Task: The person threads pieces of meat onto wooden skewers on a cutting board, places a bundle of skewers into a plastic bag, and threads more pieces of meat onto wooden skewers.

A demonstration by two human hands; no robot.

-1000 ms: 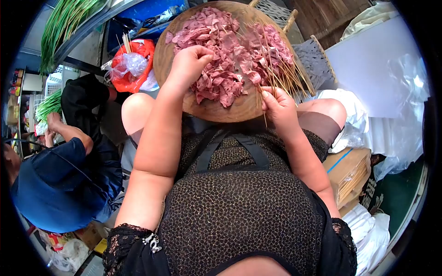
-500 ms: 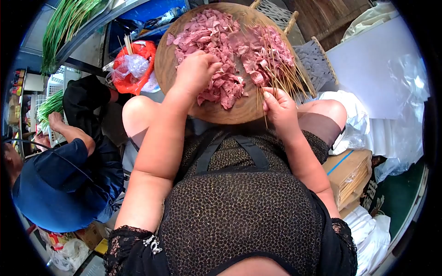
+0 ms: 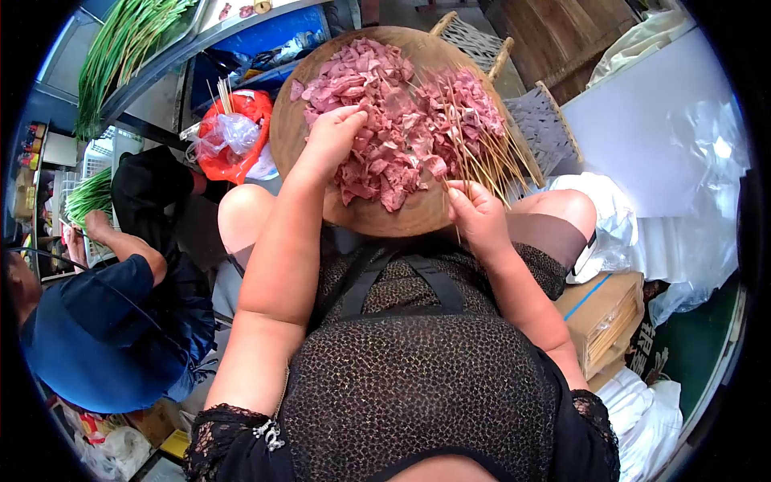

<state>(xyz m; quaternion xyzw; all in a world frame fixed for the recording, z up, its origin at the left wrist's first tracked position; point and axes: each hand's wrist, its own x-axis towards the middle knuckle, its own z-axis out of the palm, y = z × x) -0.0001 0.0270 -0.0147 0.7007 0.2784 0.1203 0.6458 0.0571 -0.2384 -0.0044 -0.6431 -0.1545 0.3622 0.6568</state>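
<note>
A round wooden board (image 3: pixel 385 222) rests in front of my knees, heaped with pink sliced meat (image 3: pixel 385 165). My left hand (image 3: pixel 336 138) is over the left part of the heap, its fingertips pinched at the meat; what lies between them is too small to make out. At the board's near right edge, my right hand (image 3: pixel 479 215) is closed on a thin wooden skewer, with a piece of meat close above its fingertips. Many skewers (image 3: pixel 499 167) with meat on their far ends lie on the board's right side, handles pointing down and right.
A person in dark blue (image 3: pixel 104 321) sits at the left, hands at green stalks (image 3: pixel 90 197). A red bag (image 3: pixel 241 153) with skewers stands left of the board. Woven chair parts (image 3: pixel 546 128) lie behind right; a cardboard box (image 3: pixel 602 317) is at the right.
The view has shifted, so the board appears lower. My left hand has gone from a loose curl above the heap to a pinch at the meat. My right hand still holds the skewer.
</note>
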